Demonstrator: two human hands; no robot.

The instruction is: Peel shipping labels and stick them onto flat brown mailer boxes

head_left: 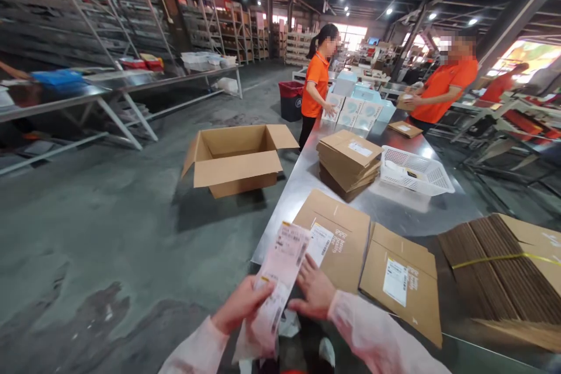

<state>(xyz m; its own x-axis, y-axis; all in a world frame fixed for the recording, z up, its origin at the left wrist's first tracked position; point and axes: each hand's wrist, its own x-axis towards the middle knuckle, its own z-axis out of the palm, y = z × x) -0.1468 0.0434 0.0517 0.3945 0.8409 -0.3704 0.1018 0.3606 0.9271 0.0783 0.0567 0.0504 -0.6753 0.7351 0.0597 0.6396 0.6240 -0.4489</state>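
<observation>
A long strip of printed shipping labels (286, 260) is pinched in my left hand (243, 302), thumb on top, its lower end hanging below. My right hand (315, 289) has its fingers stretched out just right of the strip, at the near edge of a flattened cardboard box (350, 219). Whether its fingertips touch the box or the strip is hard to tell. A white label (322, 241) lies on that box, partly covered by the strip. To the right, a second flattened box (423, 286) bears another white label (395, 281).
The metal table (280, 219) also carries a bundle of strapped flat cartons (486, 269), a stack of flat boxes (348, 158), a white basket (414, 169) and white printed boxes (353, 112). An open carton (236, 169) stands left. Two people in orange shirts are further back.
</observation>
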